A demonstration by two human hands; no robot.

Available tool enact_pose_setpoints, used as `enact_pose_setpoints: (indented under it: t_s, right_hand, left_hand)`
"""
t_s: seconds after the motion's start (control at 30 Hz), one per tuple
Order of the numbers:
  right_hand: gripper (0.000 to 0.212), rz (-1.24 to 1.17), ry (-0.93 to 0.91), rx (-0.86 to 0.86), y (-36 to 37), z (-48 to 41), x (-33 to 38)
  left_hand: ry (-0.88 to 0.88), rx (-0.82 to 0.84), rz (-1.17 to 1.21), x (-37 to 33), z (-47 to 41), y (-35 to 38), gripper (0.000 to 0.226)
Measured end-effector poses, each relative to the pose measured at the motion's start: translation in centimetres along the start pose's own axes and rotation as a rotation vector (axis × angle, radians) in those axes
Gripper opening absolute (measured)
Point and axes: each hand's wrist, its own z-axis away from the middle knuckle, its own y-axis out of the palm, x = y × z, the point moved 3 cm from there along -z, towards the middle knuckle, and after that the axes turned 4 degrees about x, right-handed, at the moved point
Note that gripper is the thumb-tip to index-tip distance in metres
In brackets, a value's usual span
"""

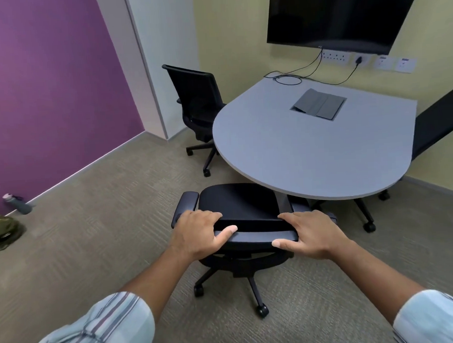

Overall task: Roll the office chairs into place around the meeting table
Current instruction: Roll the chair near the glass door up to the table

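A black office chair [237,205] stands right in front of me at the rounded near end of the grey meeting table [311,153], its seat partly under the tabletop. My left hand [199,231] grips the left end of the chair's top backrest edge, and my right hand [308,234] grips the right end. A second black chair [197,102] sits tucked against the table's left side. A third black chair [438,123] shows at the table's right side, mostly hidden behind the tabletop.
A dark screen [343,13] hangs on the yellow wall above the table, with cables [288,79] trailing onto the tabletop. A grey bottle [17,203] and a green bag [0,231] lie by the purple wall at left. Carpet stretches open to my left.
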Motion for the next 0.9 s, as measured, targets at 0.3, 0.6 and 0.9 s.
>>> enact_pose_setpoints:
  t_s: [0.3, 0.6, 0.9]
  right_hand:
    - [0.107, -0.005, 0.032, -0.047, 0.1, -2.6, -0.5]
    - [0.112, 0.014, 0.005, -0.045, -0.3, -3.1, -0.6]
    - [0.107, 0.034, -0.055, -0.048, -1.4, -2.2, -5.6]
  left_hand:
    - [0.056, -0.024, 0.005, 2.2, -3.3, 0.3, 0.086]
    - [0.043, 0.018, -0.017, 2.0, -3.5, 0.0, 0.080]
    - [-0.006, 0.057, -0.031, -3.7, -2.9, 0.4, 0.076]
